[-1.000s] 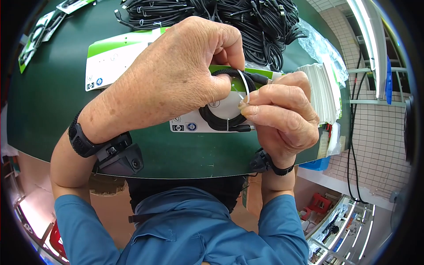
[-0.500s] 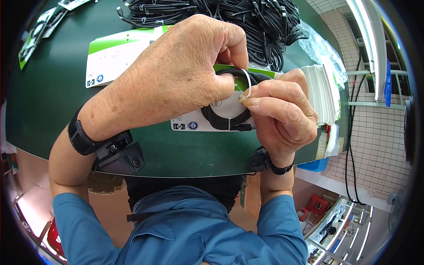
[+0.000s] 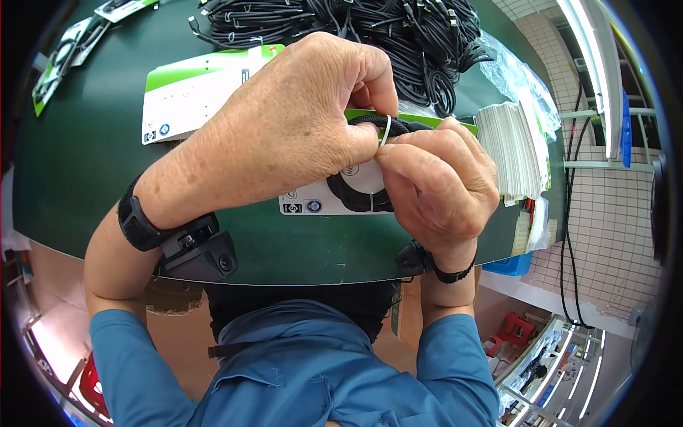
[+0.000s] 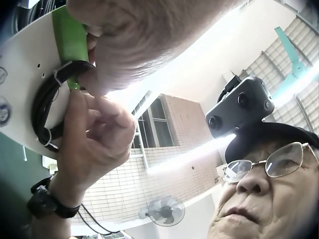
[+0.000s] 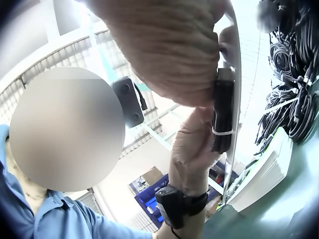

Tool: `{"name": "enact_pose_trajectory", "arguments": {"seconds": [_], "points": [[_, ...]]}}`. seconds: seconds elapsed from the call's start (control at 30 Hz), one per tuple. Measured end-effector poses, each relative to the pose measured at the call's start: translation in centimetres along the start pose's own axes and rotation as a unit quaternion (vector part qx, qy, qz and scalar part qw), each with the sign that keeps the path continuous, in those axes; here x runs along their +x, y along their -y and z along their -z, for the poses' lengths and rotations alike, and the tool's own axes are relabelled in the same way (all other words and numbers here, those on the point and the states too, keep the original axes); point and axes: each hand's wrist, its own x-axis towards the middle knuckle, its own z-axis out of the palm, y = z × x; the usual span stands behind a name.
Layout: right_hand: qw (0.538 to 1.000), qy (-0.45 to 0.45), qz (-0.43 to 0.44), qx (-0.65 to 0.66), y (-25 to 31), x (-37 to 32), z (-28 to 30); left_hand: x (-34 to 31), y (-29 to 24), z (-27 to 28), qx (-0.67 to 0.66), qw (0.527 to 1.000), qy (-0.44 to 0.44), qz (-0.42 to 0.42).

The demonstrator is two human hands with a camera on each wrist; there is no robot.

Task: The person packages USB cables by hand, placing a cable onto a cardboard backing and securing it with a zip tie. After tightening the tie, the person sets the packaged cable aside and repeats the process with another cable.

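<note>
A coiled black braided cable (image 3: 340, 193) lies against a white and green packaging card (image 3: 324, 202). My left hand (image 3: 299, 117) comes over from the left and grips the coil and the card's upper part, its thumb on the cable. A white twist tie (image 3: 385, 132) loops round the coil between the hands. My right hand (image 3: 445, 178) pinches the tie's lower end, thumb and forefinger close to the left thumb. In the left wrist view a second white tie (image 4: 46, 137) binds the coil's lower part. The right wrist view shows the cable's dark plug (image 5: 223, 94) along the card.
A big heap of bundled black cables (image 3: 356, 28) lies at the back. Another white and green card (image 3: 178, 99) is at the left, and a stack of cards (image 3: 506, 153) stands at the right beside clear plastic (image 3: 519, 78). Carded cables (image 3: 67, 57) lie far left.
My right hand has moved left, its fingertips now close to the left thumb and covering more of the coil. The left hand keeps its grip with little movement.
</note>
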Motion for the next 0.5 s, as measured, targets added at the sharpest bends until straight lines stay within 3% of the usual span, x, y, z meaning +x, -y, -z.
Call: {"name": "enact_pose_trajectory", "arguments": {"seconds": [0.23,0.37,0.5], "points": [[0.999,-0.023,0.028,0.018,-0.8,-0.1,-0.6,0.0,-0.4,0.1,0.004,1.000,-0.008,0.018],[0.998,-0.051,0.044,0.021,-1.6,0.0,-0.9,0.3,-1.0,0.5,-0.020,0.997,0.032,0.068],[1.000,-0.015,-0.016,-0.013,0.3,-1.0,-0.1,0.6,-3.0,0.8,0.011,0.992,0.063,0.109]]}}
